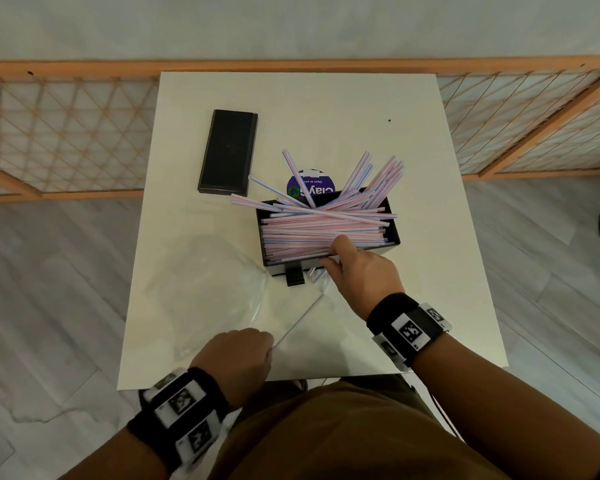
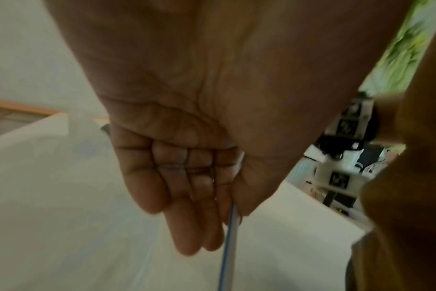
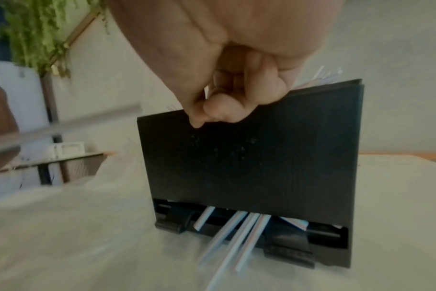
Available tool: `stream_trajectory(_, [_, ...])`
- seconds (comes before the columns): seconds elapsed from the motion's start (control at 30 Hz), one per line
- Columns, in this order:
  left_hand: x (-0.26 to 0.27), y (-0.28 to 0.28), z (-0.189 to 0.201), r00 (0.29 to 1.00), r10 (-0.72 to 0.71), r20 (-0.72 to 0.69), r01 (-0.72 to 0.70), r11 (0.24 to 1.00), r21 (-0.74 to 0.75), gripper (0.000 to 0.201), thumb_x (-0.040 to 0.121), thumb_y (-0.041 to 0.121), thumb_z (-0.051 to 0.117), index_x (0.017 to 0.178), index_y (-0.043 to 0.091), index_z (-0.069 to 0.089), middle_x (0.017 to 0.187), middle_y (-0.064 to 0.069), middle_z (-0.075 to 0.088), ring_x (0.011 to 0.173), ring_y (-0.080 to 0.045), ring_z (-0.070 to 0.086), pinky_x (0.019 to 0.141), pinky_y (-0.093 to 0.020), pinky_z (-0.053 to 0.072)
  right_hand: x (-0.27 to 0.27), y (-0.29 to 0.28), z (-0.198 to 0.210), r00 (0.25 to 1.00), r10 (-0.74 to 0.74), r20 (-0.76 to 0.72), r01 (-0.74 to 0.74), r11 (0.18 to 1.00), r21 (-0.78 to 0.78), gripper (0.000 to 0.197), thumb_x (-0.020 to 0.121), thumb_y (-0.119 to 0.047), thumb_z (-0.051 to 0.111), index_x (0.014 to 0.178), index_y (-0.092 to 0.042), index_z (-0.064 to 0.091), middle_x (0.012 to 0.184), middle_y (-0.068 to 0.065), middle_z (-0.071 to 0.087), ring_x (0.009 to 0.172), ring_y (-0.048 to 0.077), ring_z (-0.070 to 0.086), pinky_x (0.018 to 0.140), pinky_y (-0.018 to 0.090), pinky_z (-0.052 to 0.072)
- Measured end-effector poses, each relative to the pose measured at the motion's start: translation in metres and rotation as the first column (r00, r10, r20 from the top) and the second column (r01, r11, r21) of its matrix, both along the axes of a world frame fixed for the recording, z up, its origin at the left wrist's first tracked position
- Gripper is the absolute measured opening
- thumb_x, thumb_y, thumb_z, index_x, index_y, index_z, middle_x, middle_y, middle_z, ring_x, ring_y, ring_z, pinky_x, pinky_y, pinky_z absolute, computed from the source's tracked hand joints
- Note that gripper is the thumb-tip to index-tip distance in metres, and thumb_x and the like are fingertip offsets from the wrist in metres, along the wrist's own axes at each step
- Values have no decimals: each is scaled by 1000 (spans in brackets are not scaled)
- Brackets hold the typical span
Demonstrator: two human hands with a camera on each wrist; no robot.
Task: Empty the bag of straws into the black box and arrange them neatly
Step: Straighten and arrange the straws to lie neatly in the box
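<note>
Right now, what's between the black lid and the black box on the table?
Head view: mostly bare white table. A few stray straws stick out of the box toward the lid, stopping just short of it.

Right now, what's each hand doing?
Left hand: pinching a single straw.
Right hand: curled over the black box's front wall.

We wear a black band (image 1: pixel 407 325) behind the fingers of each hand, on the wrist. Each band holds white blocks (image 1: pixel 182 400) with black square patterns. Our arms are bare, and we wear brown clothes (image 1: pixel 343 434).
</note>
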State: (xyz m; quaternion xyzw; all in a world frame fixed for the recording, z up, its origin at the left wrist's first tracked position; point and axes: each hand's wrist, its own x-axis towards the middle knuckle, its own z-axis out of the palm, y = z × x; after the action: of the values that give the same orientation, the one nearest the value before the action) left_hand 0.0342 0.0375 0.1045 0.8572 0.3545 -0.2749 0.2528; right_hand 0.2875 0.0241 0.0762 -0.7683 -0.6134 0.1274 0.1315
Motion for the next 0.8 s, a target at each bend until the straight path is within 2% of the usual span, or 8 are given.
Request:
stream_trajectory(0.1, [1,5,43,985,42,165,-46,999,19,24,108,44,28,91,30,39,81,8,48,67,-11,47,65,-29,39,6,-4,10,987,-51,-150,56,998,28,20,100,-38,57,114,-24,56,82,-1,72,72,31,67,57,36,51])
stream_trajectory(0.17, [11,19,61,956,35,291,-85,983,162,24,108,43,34,89,30,41,76,8,49,62,-11,48,60,-31,44,14,-10,17,980,-86,-180,104,990,94,16,100,-36,56,113,-27,57,85,-4,74,72,29,67,59,39,54])
stream_trajectory(0.27, [34,51,64,904,-48,426,-147,899,413,21,104,34,49,86,23,52,74,4,51,60,-24,52,55,-40,42,30,-24,25,966,-159,-205,188,974,130,4,99,-30,57,100,-25,58,77,-7,69,64,28,62,55,39,53])
stream_trajectory(0.37, [68,84,52,917,-100,387,-136,833,536,14,96,21,62,83,20,60,78,-4,57,65,-35,58,56,-40,44,47,-37,26,946,-234,-225,266,956,122,5,98,-28,59,100,-23,58,72,-9,62,62,26,58,56,39,52])
stream_trajectory(0.53, [110,109,25,941,-104,321,-72,868,491,12,96,25,59,93,16,67,90,-8,62,86,-36,63,73,-44,46,63,-46,27,936,-273,-221,299,950,92,5,98,-30,60,99,-26,57,66,-10,59,59,19,57,54,37,51])
stream_trajectory(0.63, [113,96,26,883,-41,468,-192,878,439,20,95,35,59,90,17,66,89,-5,61,82,-30,60,72,-42,48,68,-46,31,938,-262,-225,290,952,102,5,98,-31,60,98,-28,56,64,-11,58,58,17,56,54,36,51])
stream_trajectory(0.7, [111,71,28,804,80,589,-278,926,253,24,97,40,59,85,20,63,83,2,61,76,-22,58,68,-38,47,73,-45,32,943,-237,-233,269,957,112,6,97,-32,61,100,-29,56,64,-12,58,58,16,56,54,36,51])
stream_trajectory(0.8, [117,34,10,812,331,480,-316,942,-114,31,99,48,56,89,20,66,82,5,66,75,-16,60,70,-34,48,81,-38,33,962,-154,-226,193,968,162,18,98,-32,62,113,-26,55,66,-14,55,57,16,54,52,31,47])
